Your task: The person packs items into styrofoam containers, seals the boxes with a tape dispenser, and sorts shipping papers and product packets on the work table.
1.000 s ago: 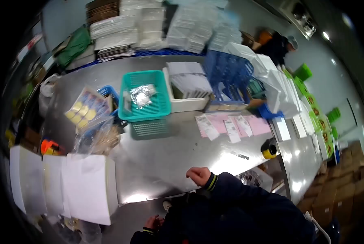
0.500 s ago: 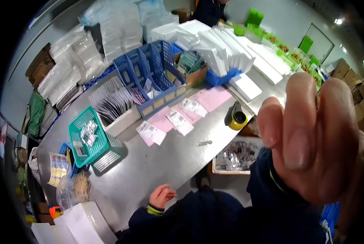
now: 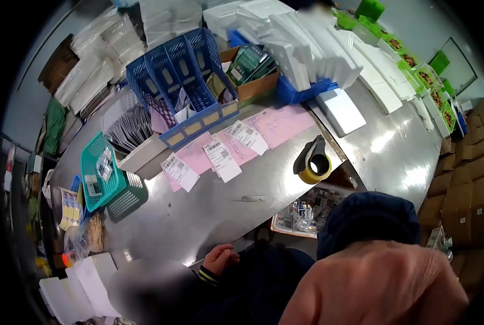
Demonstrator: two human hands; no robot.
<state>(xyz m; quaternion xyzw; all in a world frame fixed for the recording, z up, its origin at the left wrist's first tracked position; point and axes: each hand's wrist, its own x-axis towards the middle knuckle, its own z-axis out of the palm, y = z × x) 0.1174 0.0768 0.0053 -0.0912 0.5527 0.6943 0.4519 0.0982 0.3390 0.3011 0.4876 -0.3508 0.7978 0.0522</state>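
- Two hands are showing; the left hand [image 3: 218,259] is hanging half curled and loose by the edge of the steel table [image 3: 198,230]; nothing is showing in it
- The right hand [image 3: 372,284] is filling the front, close to the camera; its fingertips are hiding, so I cannot tell if it is gripping anything
- Three white labels [image 3: 222,159] are lying on pink sheets [image 3: 283,125]; a tape dispenser [image 3: 313,165] is sitting near them; a tray of small packets [image 3: 305,214] is sitting lower
- Keeping fingers loose and in plain sight is probably helping; minding the thin tool [image 3: 249,199], maybe a knife, is seeming wise
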